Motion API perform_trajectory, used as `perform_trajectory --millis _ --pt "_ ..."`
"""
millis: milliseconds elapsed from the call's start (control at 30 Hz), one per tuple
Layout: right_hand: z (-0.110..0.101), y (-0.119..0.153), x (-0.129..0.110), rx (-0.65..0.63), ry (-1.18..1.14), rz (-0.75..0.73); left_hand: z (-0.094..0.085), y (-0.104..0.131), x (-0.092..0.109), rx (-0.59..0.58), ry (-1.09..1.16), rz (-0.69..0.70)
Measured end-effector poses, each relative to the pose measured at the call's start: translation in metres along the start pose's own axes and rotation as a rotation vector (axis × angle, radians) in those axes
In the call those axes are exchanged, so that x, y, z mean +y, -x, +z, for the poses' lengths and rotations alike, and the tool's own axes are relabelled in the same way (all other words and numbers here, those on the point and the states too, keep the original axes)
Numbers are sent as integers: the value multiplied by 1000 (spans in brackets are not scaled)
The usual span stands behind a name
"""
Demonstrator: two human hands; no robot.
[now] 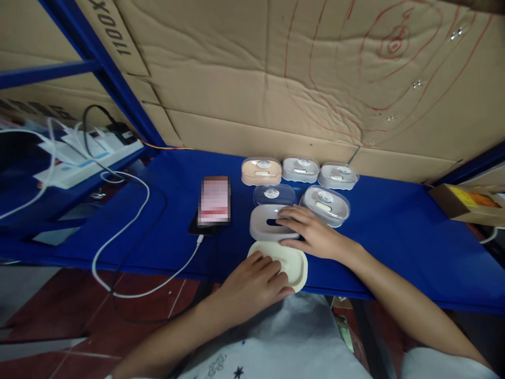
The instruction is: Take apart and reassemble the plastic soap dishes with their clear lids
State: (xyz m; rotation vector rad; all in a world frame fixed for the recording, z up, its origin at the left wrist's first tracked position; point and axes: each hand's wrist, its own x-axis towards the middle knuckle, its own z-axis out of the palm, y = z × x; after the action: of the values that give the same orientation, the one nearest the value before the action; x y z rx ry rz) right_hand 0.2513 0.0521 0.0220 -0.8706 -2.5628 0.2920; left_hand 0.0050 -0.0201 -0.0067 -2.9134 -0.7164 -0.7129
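Note:
My left hand [260, 279] is closed over the left front part of a shallow cream oval tray [299, 263], its fingers curled onto it; the grip beneath is partly hidden. Just behind, my right hand [313, 231] grips the right end of a white oval container [261, 223] that has a dark slot in its middle. The fingers reach over its inside, the thumb lies along its front. A clear oval cover [260, 195] with a round label lies right behind this container.
Covered oval boxes stand behind: a peach one [252, 171], two whitish ones [294, 168] [335, 176], and another [335, 208] near my right hand. To the left are a phone [213, 202], white cable [118, 237] and power strip [82, 168]. Cardboard [236, 79] walls the blue table [398, 237].

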Motion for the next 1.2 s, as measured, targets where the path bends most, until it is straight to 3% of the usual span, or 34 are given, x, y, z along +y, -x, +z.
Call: perform_trajectory --millis 167,433,533,700,800,867,1067,1200 --pt "-6 3 0 2 5 19 -1 -1 -3 -11 5 -34" --pt "10 -1 4 65 148 9 -3 -5 -8 0 -16 -101" --pt "-5 4 4 74 210 54 -2 -7 -12 22 -67 -147" --pt "-43 31 23 70 425 351 -2 -8 -13 53 -86 -207" --pt "-54 44 40 -37 372 468 -5 -9 -9 111 -42 -196" --pt "-58 47 46 -57 294 460 -6 -11 -6 161 -12 -179" --pt "-71 40 39 87 -16 355 -4 -14 -5 149 -4 -110" --pt "-71 40 58 243 41 369 -1 -13 -6 94 19 -109"
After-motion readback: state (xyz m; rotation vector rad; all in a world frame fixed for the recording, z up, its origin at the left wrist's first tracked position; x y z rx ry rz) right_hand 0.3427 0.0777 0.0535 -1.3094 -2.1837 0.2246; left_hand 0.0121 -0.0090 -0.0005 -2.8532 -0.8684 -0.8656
